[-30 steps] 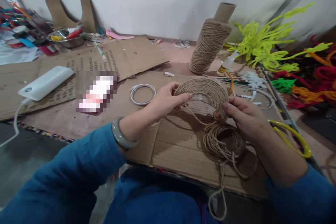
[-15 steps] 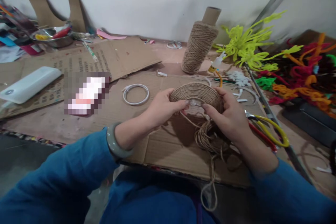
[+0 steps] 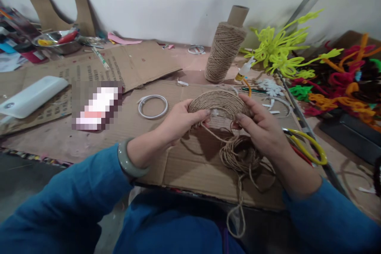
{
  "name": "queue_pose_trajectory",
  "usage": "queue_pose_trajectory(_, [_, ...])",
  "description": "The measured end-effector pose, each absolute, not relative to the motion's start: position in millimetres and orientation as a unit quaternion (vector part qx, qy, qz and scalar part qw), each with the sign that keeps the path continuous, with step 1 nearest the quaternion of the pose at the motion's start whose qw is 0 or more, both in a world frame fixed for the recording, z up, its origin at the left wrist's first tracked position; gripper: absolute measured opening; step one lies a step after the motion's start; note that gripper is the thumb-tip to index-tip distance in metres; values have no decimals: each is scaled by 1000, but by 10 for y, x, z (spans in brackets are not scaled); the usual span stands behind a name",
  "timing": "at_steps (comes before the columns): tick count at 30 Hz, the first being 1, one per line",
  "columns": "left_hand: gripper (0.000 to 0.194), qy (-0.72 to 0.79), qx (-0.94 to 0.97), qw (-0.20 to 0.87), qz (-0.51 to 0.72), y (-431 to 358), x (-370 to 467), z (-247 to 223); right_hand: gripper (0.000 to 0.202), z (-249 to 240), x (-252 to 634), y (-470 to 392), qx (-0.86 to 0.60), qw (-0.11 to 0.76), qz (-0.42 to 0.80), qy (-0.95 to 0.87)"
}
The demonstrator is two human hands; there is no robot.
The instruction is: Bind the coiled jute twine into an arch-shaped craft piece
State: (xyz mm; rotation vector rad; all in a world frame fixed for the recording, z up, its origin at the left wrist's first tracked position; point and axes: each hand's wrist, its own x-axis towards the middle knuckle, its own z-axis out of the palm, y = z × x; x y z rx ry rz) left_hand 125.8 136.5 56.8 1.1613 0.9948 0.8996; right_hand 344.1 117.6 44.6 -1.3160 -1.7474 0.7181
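Note:
Between my hands is a curved piece wrapped in rows of jute twine [image 3: 220, 101], raised over the cardboard. My left hand [image 3: 184, 121] grips its left end, thumb on the near edge. My right hand [image 3: 263, 127] pinches the right end, with thumb and fingers closed on it. A small clear patch shows at the inner edge between my thumbs. A strand runs from the piece to a loose bundle of twine [image 3: 235, 154] on the cardboard below. One loop of it hangs over the table's front edge.
A twine spool [image 3: 224, 51] stands behind, beside a small glue bottle [image 3: 245, 69]. Yellow-handled pliers [image 3: 312, 147] lie right of my right hand. A white ring coil [image 3: 152, 106], a phone [image 3: 98, 107] and a white device [image 3: 34, 96] lie left. Bright pipe-cleaner flowers [image 3: 276, 51] fill the right back.
My right hand has shifted slightly, and its thumb now sits farther right along the inner edge. The wrapped piece has tilted a little, and more of the loose twine bundle shows.

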Motion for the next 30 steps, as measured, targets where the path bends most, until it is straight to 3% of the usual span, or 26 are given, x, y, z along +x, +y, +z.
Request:
queue_pose_trajectory(5, [55, 457, 644, 454, 413, 1369, 1184, 656, 51, 570, 3346, 1120, -536, 367, 443, -618])
queue_pose_trajectory(11, [41, 357, 831, 323, 278, 1237, 1159, 796, 49, 628, 3183, 999, -489, 329, 511, -625])
queue_pose_trajectory(19, [29, 377, 810, 386, 232, 1181, 1142, 853, 43, 645, 3114, 923, -469, 297, 507, -660])
queue_pose_trajectory(22, [30, 372, 791, 416, 249, 1198, 1161, 834, 37, 622, 3146, 917, -475, 309, 413, -713])
queue_pose_trajectory(27, [28, 415, 746, 445, 271, 1210, 1200, 796, 22, 601, 3234, 896, -437, 379, 51, -814])
queue_pose_trajectory(30, [27, 442, 712, 461, 292, 1200, 1214, 784, 17, 608, 3240, 869, -393, 379, -55, -836])
